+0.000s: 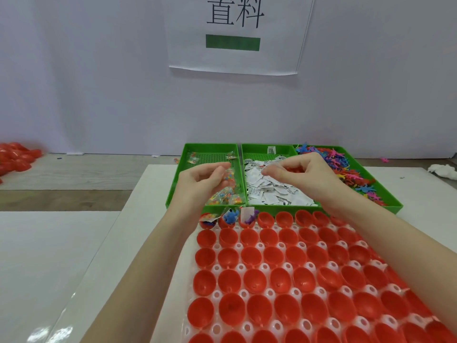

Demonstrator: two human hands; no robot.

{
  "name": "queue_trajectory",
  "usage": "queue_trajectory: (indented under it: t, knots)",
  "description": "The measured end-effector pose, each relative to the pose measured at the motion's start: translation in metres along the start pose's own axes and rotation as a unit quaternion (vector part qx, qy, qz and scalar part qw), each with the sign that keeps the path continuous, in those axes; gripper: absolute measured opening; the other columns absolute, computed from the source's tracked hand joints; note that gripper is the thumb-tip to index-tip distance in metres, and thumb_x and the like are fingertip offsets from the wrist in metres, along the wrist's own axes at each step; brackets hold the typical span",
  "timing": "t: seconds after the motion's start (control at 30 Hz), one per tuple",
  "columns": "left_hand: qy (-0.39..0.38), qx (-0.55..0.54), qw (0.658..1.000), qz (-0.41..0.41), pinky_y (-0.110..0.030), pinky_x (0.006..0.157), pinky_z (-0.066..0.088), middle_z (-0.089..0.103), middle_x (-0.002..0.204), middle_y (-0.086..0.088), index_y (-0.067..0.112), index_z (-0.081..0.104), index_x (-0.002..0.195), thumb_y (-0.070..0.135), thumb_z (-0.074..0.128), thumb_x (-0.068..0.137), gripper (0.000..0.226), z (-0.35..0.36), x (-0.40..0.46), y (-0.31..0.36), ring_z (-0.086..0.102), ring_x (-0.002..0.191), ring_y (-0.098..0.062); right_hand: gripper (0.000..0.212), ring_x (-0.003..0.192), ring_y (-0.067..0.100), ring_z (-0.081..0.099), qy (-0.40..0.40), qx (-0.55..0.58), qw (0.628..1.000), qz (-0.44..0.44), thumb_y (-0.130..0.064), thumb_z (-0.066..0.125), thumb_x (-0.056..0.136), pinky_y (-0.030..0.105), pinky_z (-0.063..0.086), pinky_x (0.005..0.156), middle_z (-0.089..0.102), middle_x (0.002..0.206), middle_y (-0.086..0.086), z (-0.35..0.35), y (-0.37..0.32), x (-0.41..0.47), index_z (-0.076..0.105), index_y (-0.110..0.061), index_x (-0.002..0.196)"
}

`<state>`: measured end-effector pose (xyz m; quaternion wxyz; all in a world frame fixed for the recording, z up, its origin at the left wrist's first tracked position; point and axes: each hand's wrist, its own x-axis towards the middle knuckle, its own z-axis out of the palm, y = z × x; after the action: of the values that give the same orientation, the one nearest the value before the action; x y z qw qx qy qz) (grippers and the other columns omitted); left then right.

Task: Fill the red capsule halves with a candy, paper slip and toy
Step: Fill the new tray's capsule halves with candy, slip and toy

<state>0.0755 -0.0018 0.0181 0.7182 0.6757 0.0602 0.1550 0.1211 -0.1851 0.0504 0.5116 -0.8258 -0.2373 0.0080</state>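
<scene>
Capsule halves: red, open side up in a white holder tray; three at the far left of the back row filled.
Supply trays: green, set just behind for short reaches; candy, slips, toys.
Left hand: fingers curled, pinching a candy packet over the candy tray.
Right hand: over the paper slips, fingers curled; whether it holds anything, cannot tell.

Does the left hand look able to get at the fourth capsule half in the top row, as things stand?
Probably yes: the left hand hovers over the candy tray, and the empty fourth capsule half lies uncovered beside it.
</scene>
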Motion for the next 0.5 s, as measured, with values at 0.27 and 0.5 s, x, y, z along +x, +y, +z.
queue_trajectory:
  t: [0.27, 0.5]
  knots:
    - [-0.108, -0.124, 0.986, -0.004, -0.014, 0.069, 0.052, 0.073, 0.082, -0.002, 0.010, 0.073, 0.092, 0.012, 0.055, 0.088, 0.018, 0.023, -0.031, 0.023, 0.070, 0.083, -0.013, 0.019, 0.049, -0.009, 0.053, -0.067, 0.149, 0.984, -0.065, -0.011, 0.055, 0.089, 0.002, 0.039, 0.055, 0.061, 0.054, -0.019, 0.015, -0.035, -0.021, 0.067, -0.008, 0.102]
    - [-0.122, -0.177, 0.977, -0.018, -0.016, 0.074, 0.053, 0.073, 0.089, -0.008, 0.009, 0.072, 0.089, 0.024, 0.060, 0.080, 0.022, 0.026, -0.041, 0.034, 0.070, 0.089, -0.013, 0.023, 0.049, 0.010, 0.047, 0.025, 0.064, 0.994, -0.085, -0.016, 0.062, 0.085, 0.014, 0.042, 0.054, 0.051, 0.055, -0.004, 0.020, -0.031, -0.024, 0.067, -0.022, 0.107]
